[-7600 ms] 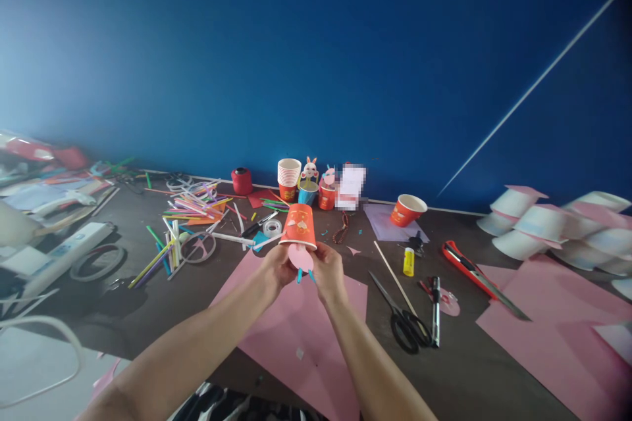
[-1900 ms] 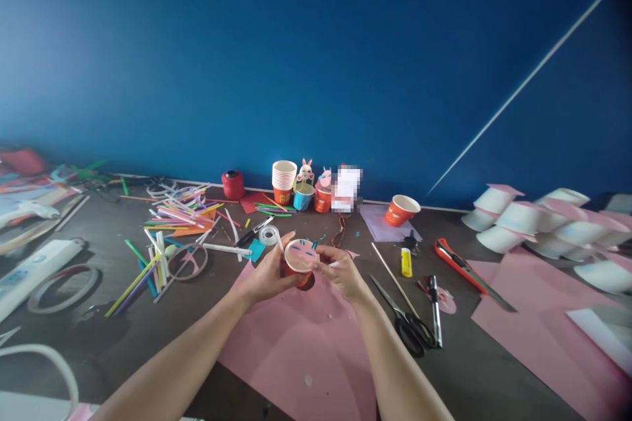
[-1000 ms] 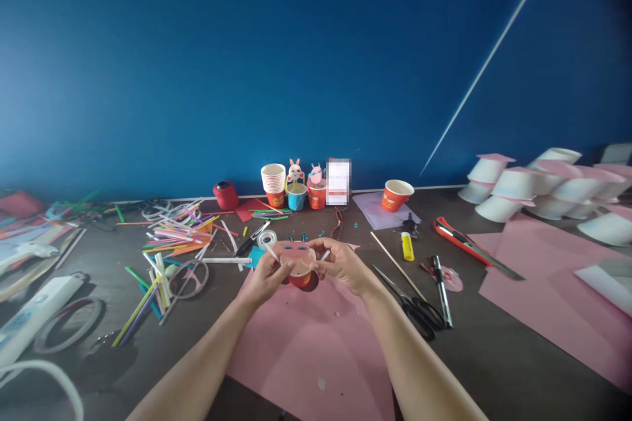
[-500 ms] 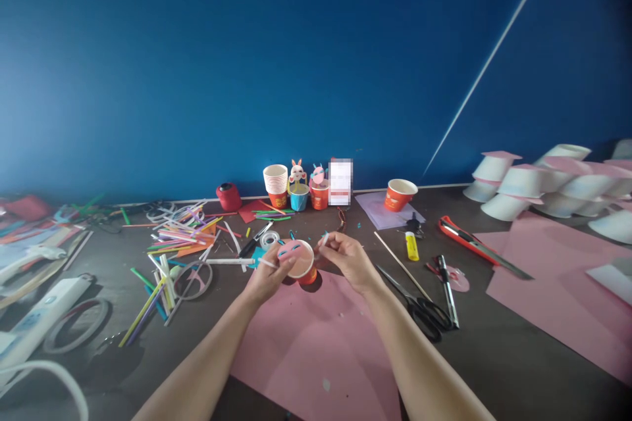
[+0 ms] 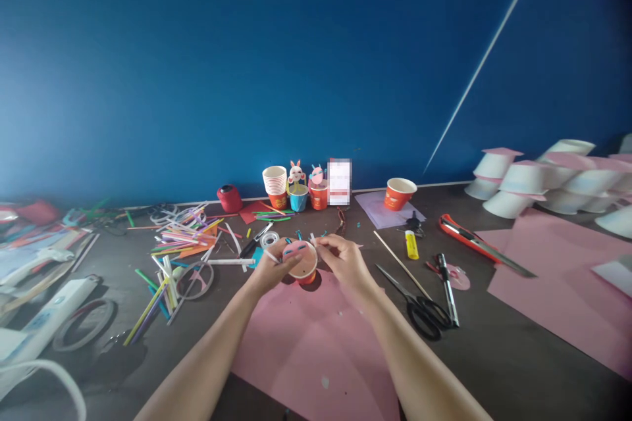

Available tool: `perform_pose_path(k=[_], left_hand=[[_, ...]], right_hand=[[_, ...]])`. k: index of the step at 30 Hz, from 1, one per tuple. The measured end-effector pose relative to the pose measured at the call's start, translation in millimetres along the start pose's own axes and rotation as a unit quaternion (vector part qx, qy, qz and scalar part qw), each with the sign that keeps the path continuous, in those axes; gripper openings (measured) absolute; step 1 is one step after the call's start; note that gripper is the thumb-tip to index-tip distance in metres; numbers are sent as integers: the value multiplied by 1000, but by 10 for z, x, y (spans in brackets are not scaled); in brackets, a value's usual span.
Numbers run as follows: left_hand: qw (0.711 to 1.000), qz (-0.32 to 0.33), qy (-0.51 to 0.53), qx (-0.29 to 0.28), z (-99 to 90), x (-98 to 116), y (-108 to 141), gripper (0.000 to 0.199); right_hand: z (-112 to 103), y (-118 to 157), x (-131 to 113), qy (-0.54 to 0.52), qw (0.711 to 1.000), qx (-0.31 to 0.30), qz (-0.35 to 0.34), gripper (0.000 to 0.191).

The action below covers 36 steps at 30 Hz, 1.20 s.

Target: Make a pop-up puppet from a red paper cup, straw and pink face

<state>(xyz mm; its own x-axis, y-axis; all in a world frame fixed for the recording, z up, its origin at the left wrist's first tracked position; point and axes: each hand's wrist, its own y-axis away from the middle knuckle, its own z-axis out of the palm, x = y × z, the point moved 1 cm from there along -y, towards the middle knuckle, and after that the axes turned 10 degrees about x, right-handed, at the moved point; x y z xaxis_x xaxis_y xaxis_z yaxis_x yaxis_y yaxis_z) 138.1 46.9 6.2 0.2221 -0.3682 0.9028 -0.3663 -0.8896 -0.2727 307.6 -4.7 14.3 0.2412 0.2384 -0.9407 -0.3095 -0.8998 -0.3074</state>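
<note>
My left hand (image 5: 269,271) is closed on a small pink paper face (image 5: 295,248) with blue antenna-like strips, held over a red paper cup (image 5: 307,274). A thin white stick also pokes out at these fingers. On the right, my right hand (image 5: 340,262) pinches a small pale strip (image 5: 313,239) beside the cup's rim and the face. The cup stands near the far edge of a pink sheet (image 5: 316,348). Both forearms cross the sheet's sides.
Scissors (image 5: 425,316), a pen (image 5: 448,293), a glue stick (image 5: 411,245) and a red cutter (image 5: 478,243) lie at right. Colored strips (image 5: 185,233) spread left. Stacked cups (image 5: 275,181) and decorated cups stand behind; white cups (image 5: 513,191) stand far right.
The pink face has moved slightly right and up over the cup. My right hand has brought the pale strip left, closer to the face. The view has shifted slightly.
</note>
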Motion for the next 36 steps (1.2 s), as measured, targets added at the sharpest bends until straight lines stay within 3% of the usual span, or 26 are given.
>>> perform_pose_path(k=[7,16,22,36], left_hand=[[999,-32,10,-20,-22,1,-52,31],[996,-21,-30,-78,-73,139,-111,34],[991,2,-60,-119,-115,150,-176,33],[987,-25,-44,-151,-116,203,-217,30]], right_hand=[[1,-29,49,2,999,-13,-36,22],[0,-11,24,-117,989,-48,79,22],[5,-13,14,-149,984,-52,77,21],[15,-1,-20,-181,977,-59,100,21]])
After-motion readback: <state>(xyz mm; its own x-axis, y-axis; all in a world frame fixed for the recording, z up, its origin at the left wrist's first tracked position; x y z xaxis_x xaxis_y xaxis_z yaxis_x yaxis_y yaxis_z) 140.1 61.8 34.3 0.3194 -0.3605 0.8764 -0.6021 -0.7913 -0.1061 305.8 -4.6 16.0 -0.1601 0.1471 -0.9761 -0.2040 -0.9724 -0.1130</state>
